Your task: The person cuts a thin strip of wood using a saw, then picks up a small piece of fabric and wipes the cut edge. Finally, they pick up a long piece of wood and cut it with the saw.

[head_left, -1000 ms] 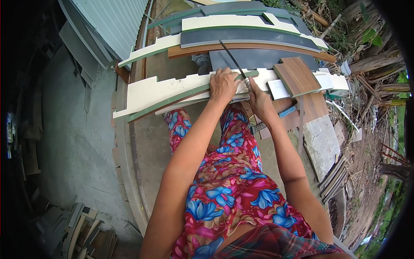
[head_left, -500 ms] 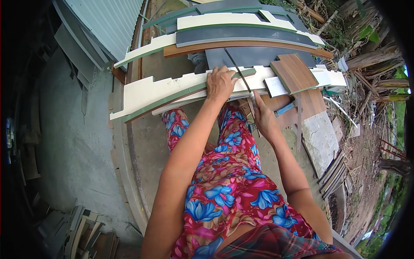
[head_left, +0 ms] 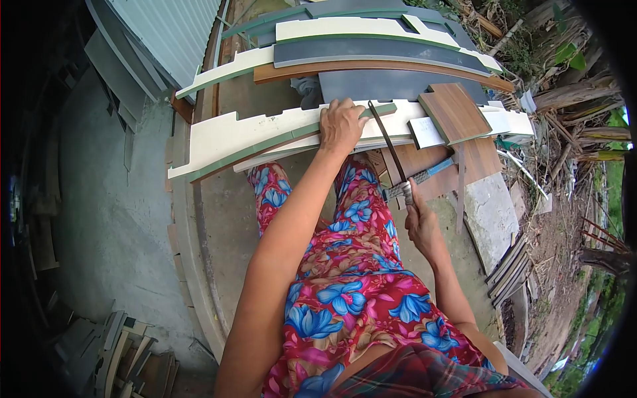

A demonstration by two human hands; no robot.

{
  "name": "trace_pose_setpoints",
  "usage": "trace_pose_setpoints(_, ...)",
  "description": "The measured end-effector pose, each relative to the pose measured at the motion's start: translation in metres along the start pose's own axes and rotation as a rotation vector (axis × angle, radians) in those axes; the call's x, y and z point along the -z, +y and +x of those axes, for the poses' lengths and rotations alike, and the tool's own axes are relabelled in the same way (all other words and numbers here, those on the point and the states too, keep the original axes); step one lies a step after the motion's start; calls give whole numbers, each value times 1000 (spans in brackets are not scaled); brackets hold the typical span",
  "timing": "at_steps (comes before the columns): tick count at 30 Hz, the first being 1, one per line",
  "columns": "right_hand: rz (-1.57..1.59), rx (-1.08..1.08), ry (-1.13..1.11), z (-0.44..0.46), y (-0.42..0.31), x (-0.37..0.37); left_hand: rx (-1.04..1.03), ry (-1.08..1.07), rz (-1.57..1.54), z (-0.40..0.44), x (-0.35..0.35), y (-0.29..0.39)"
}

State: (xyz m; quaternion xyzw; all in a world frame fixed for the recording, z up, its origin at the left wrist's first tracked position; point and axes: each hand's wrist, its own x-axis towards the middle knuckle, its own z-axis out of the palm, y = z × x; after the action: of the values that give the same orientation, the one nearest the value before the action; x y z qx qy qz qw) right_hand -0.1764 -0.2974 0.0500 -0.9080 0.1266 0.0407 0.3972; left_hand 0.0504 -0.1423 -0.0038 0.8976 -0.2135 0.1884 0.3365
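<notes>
My left hand (head_left: 342, 126) presses down on a narrow green-edged strip (head_left: 279, 141), its fingers wrapped over it. The strip lies along a cream notched board (head_left: 222, 139) in front of my knees. My right hand (head_left: 423, 222) is closed round the grey handle of a handsaw (head_left: 390, 144), held to the right of my legs. The saw's thin dark blade, seen nearly edge-on, crosses the strip's right end just beyond my left hand; its tip is over the strip. I cannot tell how deep any cut is.
A wood-grain panel (head_left: 454, 114) and a small white piece (head_left: 425, 132) rest at the board's right. Below them lies a blue-and-grey tool (head_left: 439, 166) on a brown board. Farther off stand a long brown strip (head_left: 378, 66) and dark panels. Rough ground with logs borders the right.
My right hand has drawn the saw back toward my body, so its tip now lies near the strip. My left hand stays on the strip.
</notes>
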Motion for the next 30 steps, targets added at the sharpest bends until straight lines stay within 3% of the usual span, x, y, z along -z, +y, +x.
trace_pose_setpoints(5, -23, 18, 74, 5, -39, 25, -2, -5, 2, 0, 1, -1)
trace_pose_setpoints(8, -26, -33, 6, 11, -57, 28, -11, 4, 3, 0, 2, 0)
trace_pose_setpoints(11, -21, 47, -10, 14, -43, 20, -16, 11, -2, 0, 0, -1)
trace_pose_setpoints(26, -82, -108, -68, 9, -50, 23, -27, 22, -7, -1, 0, -1)
trace_pose_setpoints(30, -121, -12, -31, 18, -43, 20, -68, 44, 14, -3, -1, 0)
